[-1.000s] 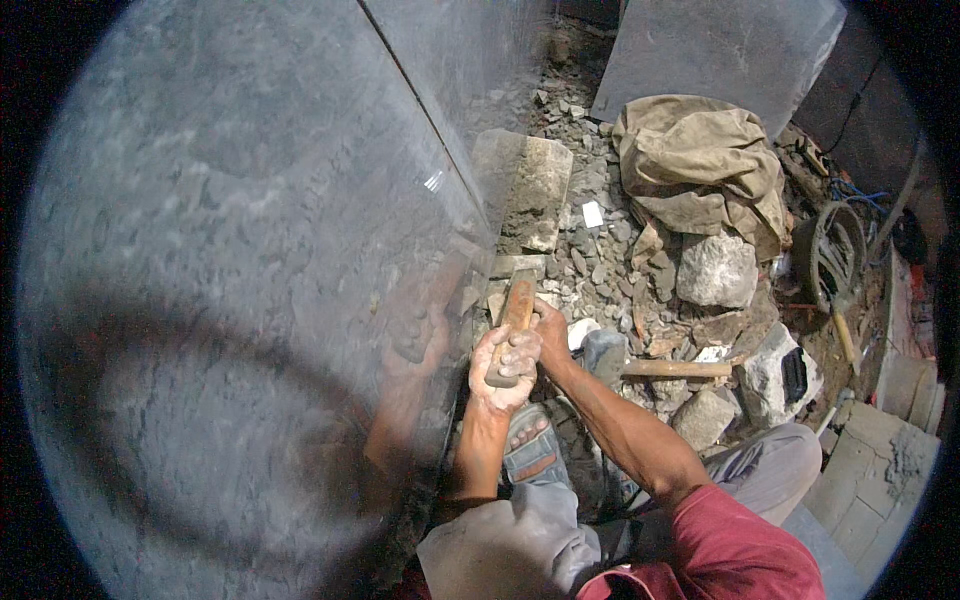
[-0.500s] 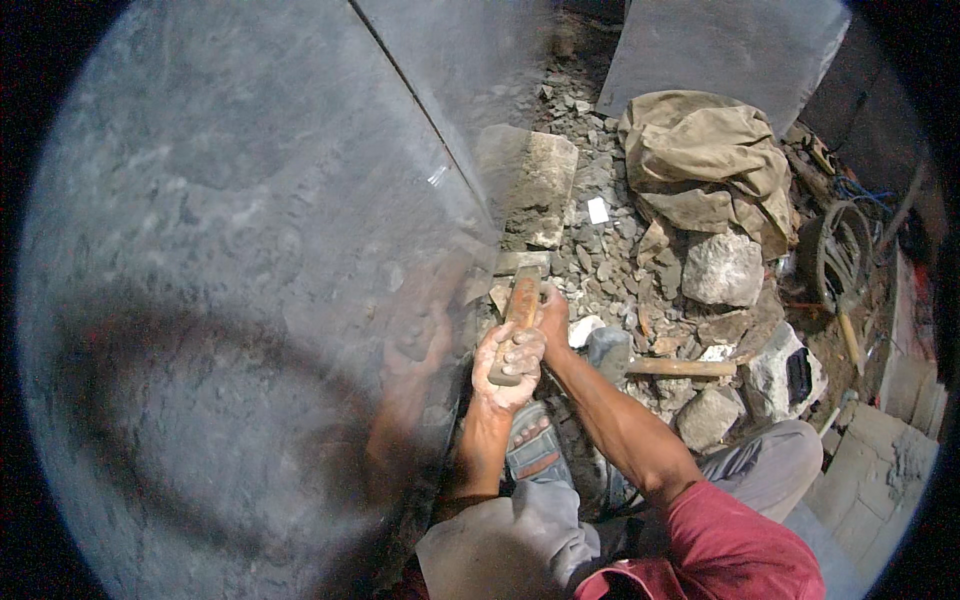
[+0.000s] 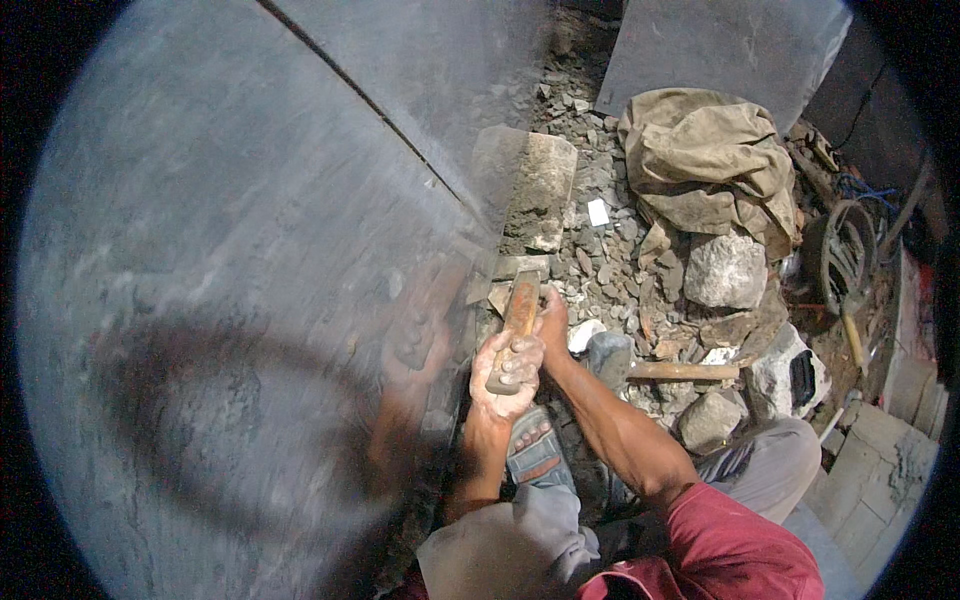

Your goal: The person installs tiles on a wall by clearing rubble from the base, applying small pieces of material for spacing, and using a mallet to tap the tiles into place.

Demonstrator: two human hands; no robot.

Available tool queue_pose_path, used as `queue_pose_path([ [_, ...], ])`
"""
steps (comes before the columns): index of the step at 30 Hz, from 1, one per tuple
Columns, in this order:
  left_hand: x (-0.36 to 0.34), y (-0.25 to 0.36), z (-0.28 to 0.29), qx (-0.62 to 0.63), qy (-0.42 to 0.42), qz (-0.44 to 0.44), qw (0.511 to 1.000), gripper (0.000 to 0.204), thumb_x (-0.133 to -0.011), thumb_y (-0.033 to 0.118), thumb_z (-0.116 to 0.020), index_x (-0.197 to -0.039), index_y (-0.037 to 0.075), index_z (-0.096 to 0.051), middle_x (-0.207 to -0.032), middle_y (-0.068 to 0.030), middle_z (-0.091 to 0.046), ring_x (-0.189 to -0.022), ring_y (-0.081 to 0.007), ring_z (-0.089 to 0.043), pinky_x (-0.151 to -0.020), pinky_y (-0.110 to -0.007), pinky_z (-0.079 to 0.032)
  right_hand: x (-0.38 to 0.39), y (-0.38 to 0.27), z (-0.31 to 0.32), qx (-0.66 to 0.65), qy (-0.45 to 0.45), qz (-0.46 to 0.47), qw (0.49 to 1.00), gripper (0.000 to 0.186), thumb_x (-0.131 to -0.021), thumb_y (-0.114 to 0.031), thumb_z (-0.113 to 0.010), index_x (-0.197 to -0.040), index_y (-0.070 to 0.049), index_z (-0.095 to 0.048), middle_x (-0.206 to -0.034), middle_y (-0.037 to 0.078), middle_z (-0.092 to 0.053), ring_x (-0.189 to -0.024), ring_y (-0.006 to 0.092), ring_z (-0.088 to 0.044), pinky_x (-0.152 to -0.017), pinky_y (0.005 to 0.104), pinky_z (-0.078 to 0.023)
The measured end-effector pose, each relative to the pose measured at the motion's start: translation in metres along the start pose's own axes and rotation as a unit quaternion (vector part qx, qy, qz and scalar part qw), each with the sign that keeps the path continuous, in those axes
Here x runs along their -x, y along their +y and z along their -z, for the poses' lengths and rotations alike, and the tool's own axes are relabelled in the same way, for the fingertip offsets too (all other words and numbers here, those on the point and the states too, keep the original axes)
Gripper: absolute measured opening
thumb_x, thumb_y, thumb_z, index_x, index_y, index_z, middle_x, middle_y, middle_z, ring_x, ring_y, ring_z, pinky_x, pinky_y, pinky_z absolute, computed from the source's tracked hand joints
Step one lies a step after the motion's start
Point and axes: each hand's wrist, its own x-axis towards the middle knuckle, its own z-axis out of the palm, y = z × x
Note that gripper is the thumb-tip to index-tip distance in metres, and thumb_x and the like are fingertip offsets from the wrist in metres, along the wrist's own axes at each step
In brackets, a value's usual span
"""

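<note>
A big polished grey stone slab (image 3: 220, 250) fills the left of the view and mirrors my arms. At its lower right edge both hands grip one wooden-handled tool (image 3: 519, 310). My left hand (image 3: 508, 376), dusted white, is wrapped around the near end of the handle. My right hand (image 3: 552, 322) holds it further up, just beside the slab's edge. The tool's head is hidden against the stone. My sandalled foot (image 3: 537, 446) rests directly below the hands.
Stone rubble and chips (image 3: 610, 250) cover the ground to the right. A tan cloth bundle (image 3: 710, 165) lies on rocks, with a pale rock (image 3: 724, 268) below it. A second wooden-handled tool (image 3: 682, 371) lies by my knee. Another slab (image 3: 720, 50) leans at the back.
The hands and tool have barely shifted along the slab's edge; the grip on the handle is unchanged.
</note>
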Motion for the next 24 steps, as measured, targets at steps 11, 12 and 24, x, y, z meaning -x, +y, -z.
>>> queue_pose_path([
  [11, -0.004, -0.005, -0.007, 0.007, 0.023, -0.015, 1.000, 0.052, -0.089, 0.017, -0.045, -0.130, -0.009, -0.026, -0.083, -0.0093, -0.042, -0.059, -0.0158, -0.045, -0.043, -0.024, -0.042, -0.003, -0.002, 0.001, -0.076, 0.023, -0.085, 0.993, 0.027, -0.068, -0.019, -0.074, -0.081, -0.002, -0.059, -0.071, 0.009, -0.063, -0.065, 0.0165, -0.059, -0.061, 0.0320, -0.047],
  [12, -0.004, -0.004, -0.008, 0.001, 0.023, -0.016, 1.000, 0.051, -0.089, 0.016, -0.045, -0.129, -0.009, -0.026, -0.083, -0.0092, -0.042, -0.058, -0.0156, -0.044, -0.043, -0.024, -0.042, -0.003, -0.008, 0.001, -0.062, 0.021, -0.092, 0.994, 0.026, -0.067, -0.020, -0.075, -0.077, -0.001, -0.059, -0.070, 0.009, -0.063, -0.064, 0.0155, -0.058, -0.060, 0.0317, -0.047],
  [24, -0.011, -0.013, -0.005, -0.005, 0.032, -0.011, 0.999, 0.049, -0.087, 0.014, -0.048, -0.127, -0.007, -0.028, -0.082, -0.0083, -0.044, -0.060, -0.0141, -0.047, -0.047, -0.026, -0.044, -0.016, 0.028, 0.003, -0.113, 0.018, -0.082, 0.990, 0.015, -0.072, -0.010, -0.072, -0.077, -0.002, -0.061, -0.071, 0.001, -0.061, -0.064, 0.0063, -0.052, -0.055, 0.0245, -0.045],
])
